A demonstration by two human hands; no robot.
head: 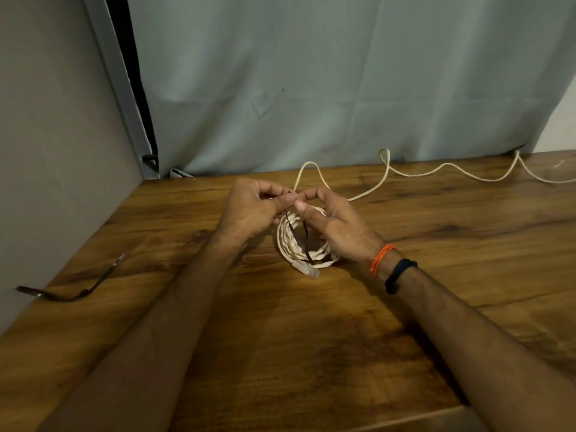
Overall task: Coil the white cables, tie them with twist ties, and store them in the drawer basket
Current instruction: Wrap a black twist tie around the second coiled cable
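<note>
A coiled white cable (291, 244) lies on the wooden table (311, 338), its clear plug (308, 271) pointing toward me. A thin dark twist tie (306, 241) loops through the coil and rises to my fingers. My left hand (252, 210) and my right hand (336, 226) meet just above the coil, each pinching an end of the tie between thumb and fingers. A second white cable (442, 169) lies loose and uncoiled along the back of the table to the right.
Another dark twist tie (74, 289) lies bent near the table's left edge. A grey wall (46, 151) closes the left side and a pale curtain (343, 88) hangs behind the table. No drawer basket is in view.
</note>
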